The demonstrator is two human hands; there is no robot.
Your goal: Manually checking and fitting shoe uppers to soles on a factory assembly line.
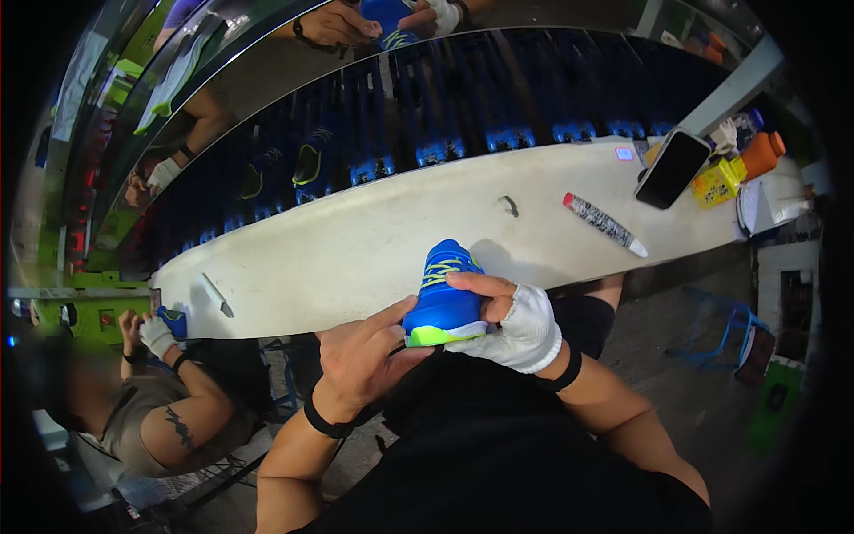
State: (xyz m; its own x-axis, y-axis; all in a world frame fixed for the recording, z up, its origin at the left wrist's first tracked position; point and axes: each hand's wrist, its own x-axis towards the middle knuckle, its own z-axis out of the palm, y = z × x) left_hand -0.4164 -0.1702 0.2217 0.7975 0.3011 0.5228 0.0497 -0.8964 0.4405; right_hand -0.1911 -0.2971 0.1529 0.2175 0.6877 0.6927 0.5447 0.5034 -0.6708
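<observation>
A blue sneaker [442,298] with yellow-green laces and a pale and yellow-green sole edge is held over the near edge of the white table [347,240]. My right hand [525,331], in a white fingerless glove, grips its right side, with fingers over the lacing and the thumb side beneath. My bare left hand [363,356] closes on the shoe's left near end, its fingertips against the blue upper and the sole edge. The underside of the shoe is hidden.
Beyond the table runs a dark line of blue-tipped racks [440,149] carrying shoes [309,163]. A red-capped marker [605,224], a phone [673,169], a yellow box [717,182] and an orange container [763,157] lie at right. A thin tool [216,295] and a co-worker [182,405] are at left.
</observation>
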